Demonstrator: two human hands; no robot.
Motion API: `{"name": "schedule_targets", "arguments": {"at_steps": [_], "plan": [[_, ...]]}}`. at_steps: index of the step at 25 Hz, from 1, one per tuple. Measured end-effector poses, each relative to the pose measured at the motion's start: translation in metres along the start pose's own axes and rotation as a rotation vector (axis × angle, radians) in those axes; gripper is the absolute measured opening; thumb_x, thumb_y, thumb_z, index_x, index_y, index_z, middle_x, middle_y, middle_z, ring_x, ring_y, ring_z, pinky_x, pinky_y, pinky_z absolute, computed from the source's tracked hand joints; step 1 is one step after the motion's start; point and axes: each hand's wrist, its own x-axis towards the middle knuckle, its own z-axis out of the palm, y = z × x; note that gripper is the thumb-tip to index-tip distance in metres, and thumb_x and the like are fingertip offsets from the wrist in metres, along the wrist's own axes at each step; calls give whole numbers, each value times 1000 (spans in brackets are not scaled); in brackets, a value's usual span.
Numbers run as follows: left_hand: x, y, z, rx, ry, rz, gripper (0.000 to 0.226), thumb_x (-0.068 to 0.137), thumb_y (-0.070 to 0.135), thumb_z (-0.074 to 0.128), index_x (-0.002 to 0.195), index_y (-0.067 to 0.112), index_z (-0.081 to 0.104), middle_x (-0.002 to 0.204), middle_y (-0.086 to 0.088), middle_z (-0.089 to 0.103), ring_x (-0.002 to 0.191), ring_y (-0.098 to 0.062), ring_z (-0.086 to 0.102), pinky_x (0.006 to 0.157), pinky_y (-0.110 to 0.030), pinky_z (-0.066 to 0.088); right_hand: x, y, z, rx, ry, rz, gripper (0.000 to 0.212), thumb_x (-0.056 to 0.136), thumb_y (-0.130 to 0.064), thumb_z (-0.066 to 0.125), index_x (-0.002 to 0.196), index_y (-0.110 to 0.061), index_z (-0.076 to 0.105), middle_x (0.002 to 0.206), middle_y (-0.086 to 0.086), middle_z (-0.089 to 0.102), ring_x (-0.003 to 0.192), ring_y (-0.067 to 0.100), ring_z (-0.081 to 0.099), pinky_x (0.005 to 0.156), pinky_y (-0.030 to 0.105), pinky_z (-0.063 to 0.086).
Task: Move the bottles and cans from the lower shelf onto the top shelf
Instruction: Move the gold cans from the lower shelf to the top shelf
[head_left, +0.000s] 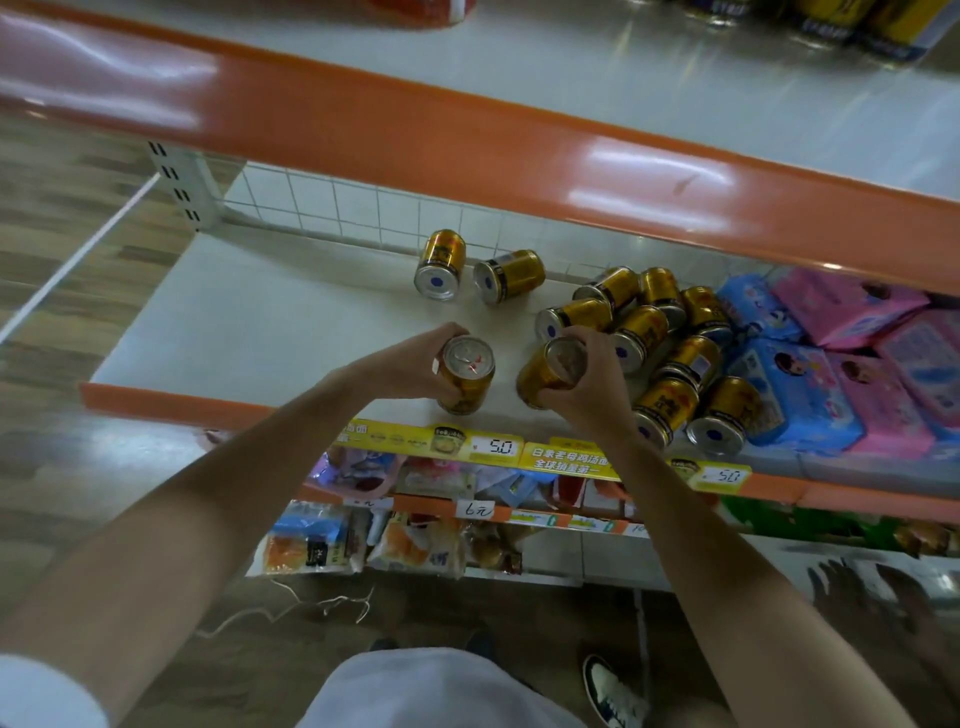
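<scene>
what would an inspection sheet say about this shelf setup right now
surface: white lower shelf, orange front edge; top shelf above
job's things: gold cans lying on their sides, two apart near the wire back
clutter: blue and pink packets at the right end
grippers: left hand grips an upright can; right hand grips a tilted can
cables: thin white string on the floor
surroundings: price tags, snack packets below
</scene>
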Motion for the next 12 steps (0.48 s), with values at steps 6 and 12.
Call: {"name": "schedule_targets", "arguments": {"at_steps": [6,12], "plan": [[6,-6,3,-72,-18,-7,62,72,13,79,123,28,47,118,3,59,113,-19,58,92,-35,52,-13,8,17,70,83,-26,83,59,-15,90,132,-16,50,123,2,49,108,8,48,91,19,46],[12,-7,5,-141,-39,8,65,71,0,77,124,19,46,116,-3,58,112,-18,55,82,-23,49,-10,6,31,118,111,-3,82,61,-24,92,132,-13,51,118,0,45,107,10,47,87,9,37]]}}
